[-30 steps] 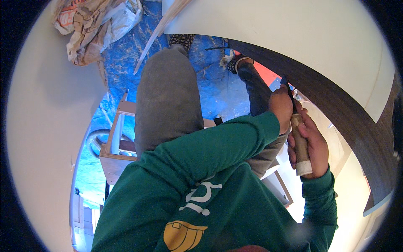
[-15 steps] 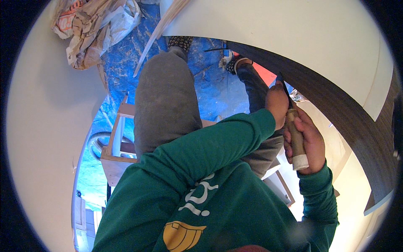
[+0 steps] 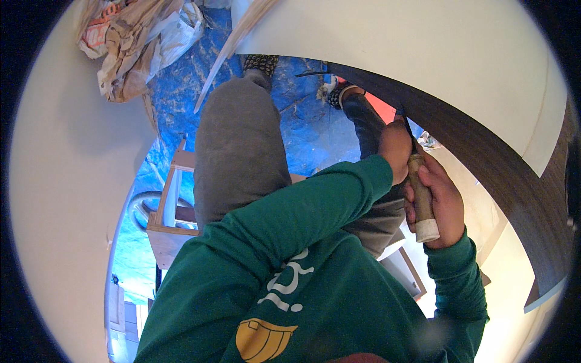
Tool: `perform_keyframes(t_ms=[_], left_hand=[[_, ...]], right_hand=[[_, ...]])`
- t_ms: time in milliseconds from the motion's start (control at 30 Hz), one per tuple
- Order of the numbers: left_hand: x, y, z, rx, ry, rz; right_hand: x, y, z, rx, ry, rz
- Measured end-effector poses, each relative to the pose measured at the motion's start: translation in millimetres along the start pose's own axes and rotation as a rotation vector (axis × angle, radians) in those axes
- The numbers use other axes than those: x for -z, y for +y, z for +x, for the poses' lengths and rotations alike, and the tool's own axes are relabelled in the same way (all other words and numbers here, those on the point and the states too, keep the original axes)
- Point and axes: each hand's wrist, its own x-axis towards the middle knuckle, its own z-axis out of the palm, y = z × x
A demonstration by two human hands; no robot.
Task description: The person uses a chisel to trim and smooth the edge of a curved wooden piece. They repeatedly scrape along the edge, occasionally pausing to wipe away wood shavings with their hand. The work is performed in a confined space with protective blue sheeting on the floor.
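Note:
A chisel [image 3: 425, 206] with a worn wooden handle and a pale butt end is in my right hand [image 3: 445, 202], its fingers wrapped round the handle. Its narrow dark blade points away from me, toward the lower edge of a dark wood-grain panel [image 3: 484, 136]. My left hand [image 3: 396, 148] reaches across my body and is closed at the blade, just beyond the handle. Most of its fingers are hidden from above. Whether the blade's tip touches the panel I cannot tell.
Blue sheeting [image 3: 302, 121] covers the floor under my feet. Crumpled paper and plastic [image 3: 130, 54] lie at the far left. A small wooden frame [image 3: 175, 199] stands left of my knee. A large white surface [image 3: 393, 30] spans the far side, and a pale panel [image 3: 66, 181] rises at left.
Both hands and the chisel have shifted very slightly to the left. Their grip looks the same.

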Motion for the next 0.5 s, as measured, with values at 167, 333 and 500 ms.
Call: perform_keyframes(t_ms=[167, 333, 500], left_hand=[[-21.4, 58.0, -25.3, 0.366, 0.104, -0.165], [-17.5, 48.1, -17.0, 0.402, 0.166, -0.310], [-13.5, 24.3, -9.4, 0.304, 0.105, -0.194]], right_hand=[[7.2, 0.3, 0.3, -0.032, -0.025, 0.042], [7.0, 6.0, 8.3, -0.007, -0.006, 0.051], [11.9, 4.0, 4.4, -0.012, -0.022, 0.018]])
